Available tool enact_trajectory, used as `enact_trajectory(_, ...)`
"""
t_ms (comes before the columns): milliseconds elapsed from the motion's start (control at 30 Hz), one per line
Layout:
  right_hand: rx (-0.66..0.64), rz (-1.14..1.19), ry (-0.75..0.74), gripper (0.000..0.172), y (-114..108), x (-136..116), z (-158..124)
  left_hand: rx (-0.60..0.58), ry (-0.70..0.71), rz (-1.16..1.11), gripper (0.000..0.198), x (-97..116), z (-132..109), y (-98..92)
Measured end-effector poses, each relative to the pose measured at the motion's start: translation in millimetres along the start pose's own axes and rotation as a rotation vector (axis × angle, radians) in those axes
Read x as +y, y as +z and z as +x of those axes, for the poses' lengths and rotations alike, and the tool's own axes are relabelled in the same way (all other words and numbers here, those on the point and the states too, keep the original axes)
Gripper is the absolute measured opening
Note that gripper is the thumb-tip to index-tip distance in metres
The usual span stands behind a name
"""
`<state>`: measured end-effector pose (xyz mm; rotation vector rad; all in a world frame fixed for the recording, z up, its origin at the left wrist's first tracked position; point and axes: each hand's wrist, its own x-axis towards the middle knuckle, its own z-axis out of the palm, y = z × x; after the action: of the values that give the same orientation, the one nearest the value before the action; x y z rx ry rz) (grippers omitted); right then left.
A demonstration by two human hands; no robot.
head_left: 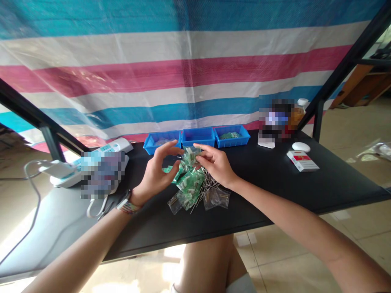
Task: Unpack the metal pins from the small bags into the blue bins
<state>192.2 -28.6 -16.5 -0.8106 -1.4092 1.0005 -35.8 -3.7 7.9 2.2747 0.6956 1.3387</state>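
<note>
A pile of small green-tinted plastic packets [190, 183] lies on the black table, mixed with thin metal rods [208, 184]. Over its far side, my right hand [218, 165] pinches what looks like a small clear packet [190, 156]. My left hand [159, 167] faces it from the left, thumb and fingers apart and curved, holding nothing that I can see. Clear packets with brass-coloured pins [216, 198] lie at the pile's near edge. Just beyond my hands stand blue bins: the left bin [161, 141] has clear packets in it, the right bin [232, 136] greenish ones.
Between those two stands another blue bin [198, 136]. At left on the table [256, 207] are a power strip [65, 173] with cables and a blurred object. A red-and-white box [302, 161], a white oval object [301, 147] and a bottle [301, 108] are at right. A striped sheet [189, 73] hangs behind.
</note>
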Motion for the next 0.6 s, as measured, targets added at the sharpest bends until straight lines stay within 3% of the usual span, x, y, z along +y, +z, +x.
enact_trajectory(67, -0.031, 0.18, 0.124, 0.061, -1, -2, 4, -0.05, 0.149, 0.243, 0.045, 0, 1, -2.8)
enact_trajectory(167, -0.069, 0.288, 0.21, 0.07, -3, -7, 5, -0.107, 0.226, 0.398, 0.031, 0, 3, -5.6)
enact_trajectory(300, -0.075, 0.209, 0.198, 0.053, -3, -9, 1, -0.108, 0.185, 0.371, 0.019, 0, 2, -6.4)
enact_trajectory(433, 0.009, -0.02, 0.006, 0.04, -3, -1, -2, -0.03, -0.023, 0.248, 0.018, 0, 0, -2.9)
enact_trajectory(600, -0.027, -0.355, -0.357, 0.067, -6, -3, -3, 0.024, -0.371, -0.024, 0.031, 3, 2, 2.8)
